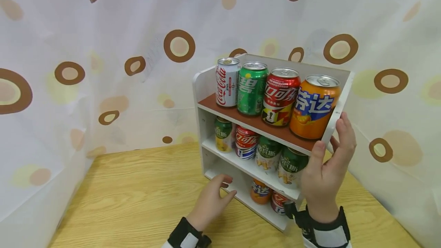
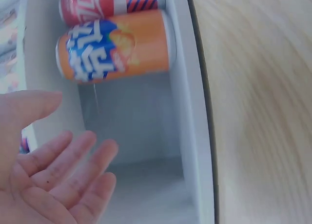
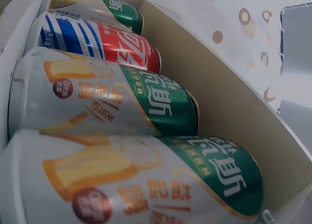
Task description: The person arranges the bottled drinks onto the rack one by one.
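Note:
A white three-tier shelf rack [image 1: 198, 125] stands at an angle on the table, filled with drink cans. My right hand [image 1: 325, 167] holds its right side panel, thumb at the front edge and fingers along the outer face. At the bottom tier my left hand [image 1: 211, 200] reaches in with fingers loosely spread, nothing in them. To its right on that tier are an orange Fanta can [image 2: 126, 46] and a red Coca-Cola can [image 2: 109, 4]. The right wrist view looks along the middle tier, at green-and-white cans [image 3: 146, 102] and a red, white and blue can [image 3: 105, 46].
On the brown top board stand a white Coca-Cola can [image 1: 226, 83], a green can [image 1: 252, 91], a red Coca-Cola can [image 1: 280, 98] and an orange Fanta can [image 1: 315, 108]. Wood-grain table [image 1: 138, 194] extends left of the rack. A patterned curtain [image 1: 144, 18] hangs behind.

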The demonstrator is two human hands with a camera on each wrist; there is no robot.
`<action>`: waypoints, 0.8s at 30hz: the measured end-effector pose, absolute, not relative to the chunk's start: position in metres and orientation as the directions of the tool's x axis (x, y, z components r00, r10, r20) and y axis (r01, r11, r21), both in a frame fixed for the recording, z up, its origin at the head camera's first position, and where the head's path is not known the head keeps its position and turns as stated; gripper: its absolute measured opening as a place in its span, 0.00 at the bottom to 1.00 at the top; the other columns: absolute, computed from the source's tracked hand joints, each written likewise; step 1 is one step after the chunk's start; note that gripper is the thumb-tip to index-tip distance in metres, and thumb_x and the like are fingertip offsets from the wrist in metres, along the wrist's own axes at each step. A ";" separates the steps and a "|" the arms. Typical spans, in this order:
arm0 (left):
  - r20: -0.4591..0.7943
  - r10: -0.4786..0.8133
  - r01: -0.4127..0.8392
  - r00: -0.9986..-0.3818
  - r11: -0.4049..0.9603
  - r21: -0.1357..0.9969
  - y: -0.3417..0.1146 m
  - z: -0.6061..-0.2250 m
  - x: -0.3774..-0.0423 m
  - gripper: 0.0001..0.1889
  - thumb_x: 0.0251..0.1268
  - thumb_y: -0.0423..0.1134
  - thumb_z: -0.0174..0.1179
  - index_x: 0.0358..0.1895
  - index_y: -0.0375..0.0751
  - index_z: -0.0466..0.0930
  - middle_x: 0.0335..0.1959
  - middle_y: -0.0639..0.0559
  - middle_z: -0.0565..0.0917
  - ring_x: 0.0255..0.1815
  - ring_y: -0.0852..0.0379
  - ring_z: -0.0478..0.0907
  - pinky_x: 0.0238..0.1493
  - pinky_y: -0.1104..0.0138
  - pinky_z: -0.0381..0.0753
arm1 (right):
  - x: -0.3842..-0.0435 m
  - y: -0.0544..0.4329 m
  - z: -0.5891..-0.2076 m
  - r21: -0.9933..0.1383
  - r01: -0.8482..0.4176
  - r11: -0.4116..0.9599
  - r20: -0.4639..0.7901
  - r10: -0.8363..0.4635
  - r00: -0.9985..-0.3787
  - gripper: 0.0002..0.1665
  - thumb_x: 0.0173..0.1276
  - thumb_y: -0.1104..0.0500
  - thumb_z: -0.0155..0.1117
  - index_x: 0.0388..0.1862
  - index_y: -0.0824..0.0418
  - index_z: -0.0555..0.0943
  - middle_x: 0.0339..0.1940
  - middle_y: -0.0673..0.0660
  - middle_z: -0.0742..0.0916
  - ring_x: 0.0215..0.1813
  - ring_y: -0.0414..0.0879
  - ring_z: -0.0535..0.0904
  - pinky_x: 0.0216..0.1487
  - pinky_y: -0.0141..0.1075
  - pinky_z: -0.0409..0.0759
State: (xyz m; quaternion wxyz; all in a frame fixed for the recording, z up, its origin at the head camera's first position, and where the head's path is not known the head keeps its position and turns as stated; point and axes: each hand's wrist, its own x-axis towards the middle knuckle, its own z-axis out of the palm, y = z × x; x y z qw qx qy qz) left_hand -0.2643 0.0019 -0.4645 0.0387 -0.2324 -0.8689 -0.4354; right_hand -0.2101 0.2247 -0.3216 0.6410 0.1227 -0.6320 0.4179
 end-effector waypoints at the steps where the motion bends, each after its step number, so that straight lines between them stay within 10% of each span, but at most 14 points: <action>1: 0.283 0.362 0.443 -0.888 0.513 0.735 -0.001 -0.463 -0.264 0.17 0.70 0.39 0.68 0.57 0.39 0.79 0.53 0.47 0.84 0.53 0.49 0.83 0.54 0.55 0.85 | -0.209 0.226 -0.321 -0.371 -0.686 0.626 0.914 0.378 -0.149 0.25 0.81 0.61 0.50 0.66 0.79 0.63 0.76 0.67 0.69 0.76 0.55 0.65 0.71 0.37 0.67; 7: 0.366 0.317 0.484 -0.875 0.547 0.683 -0.019 -0.454 -0.262 0.17 0.70 0.39 0.67 0.58 0.41 0.78 0.55 0.48 0.84 0.52 0.53 0.83 0.54 0.56 0.85 | -0.205 0.224 -0.317 -0.373 -0.674 0.638 0.898 0.431 -0.088 0.22 0.75 0.67 0.51 0.62 0.80 0.68 0.68 0.66 0.75 0.70 0.52 0.70 0.66 0.32 0.71; 17: 0.441 0.341 0.553 -0.830 0.603 0.575 -0.033 -0.449 -0.243 0.19 0.70 0.39 0.68 0.60 0.40 0.78 0.56 0.47 0.84 0.57 0.51 0.83 0.56 0.55 0.85 | -0.198 0.194 -0.328 -0.195 -0.691 0.696 0.865 0.454 0.213 0.09 0.68 0.70 0.49 0.41 0.78 0.73 0.49 0.64 0.80 0.58 0.53 0.74 0.64 0.33 0.72; 24: 0.560 0.366 0.647 -0.743 0.609 0.460 -0.045 -0.447 -0.236 0.23 0.65 0.38 0.72 0.60 0.39 0.77 0.56 0.48 0.84 0.60 0.51 0.83 0.58 0.57 0.85 | -0.200 0.189 -0.351 0.043 -0.713 0.700 0.993 0.052 0.110 0.15 0.78 0.60 0.52 0.41 0.72 0.79 0.48 0.68 0.81 0.52 0.56 0.77 0.64 0.28 0.70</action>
